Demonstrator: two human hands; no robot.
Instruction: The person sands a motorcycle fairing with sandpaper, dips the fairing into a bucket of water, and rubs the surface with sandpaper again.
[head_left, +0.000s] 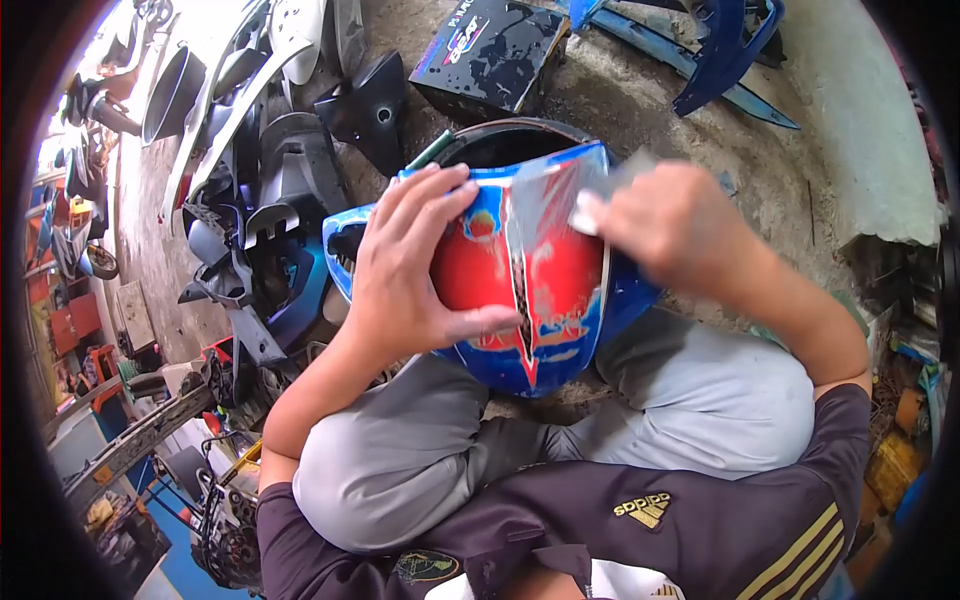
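Observation:
A motorcycle fairing panel (570, 275), red and blue with worn, scuffed paint, rests tilted across my lap. My left hand (405, 265) lies on its left side with fingers spread and thumb reaching toward the dark centre slot. At the upper right of the panel my right hand (675, 220) is closed, blurred by motion. A pale grey piece that looks like sandpaper (585, 213) shows at its fingertips, against the panel. Grey smears cover the paint there. Behind the panel sits a dark round basin (500, 147), partly hidden.
A black printed box (490, 55) stands on the concrete floor beyond the basin. Black and white body panels (300, 165) pile up at left, blue plastic parts (725, 60) lie at upper right. An engine (230, 525) sits at lower left, a concrete slab (880, 130) at right.

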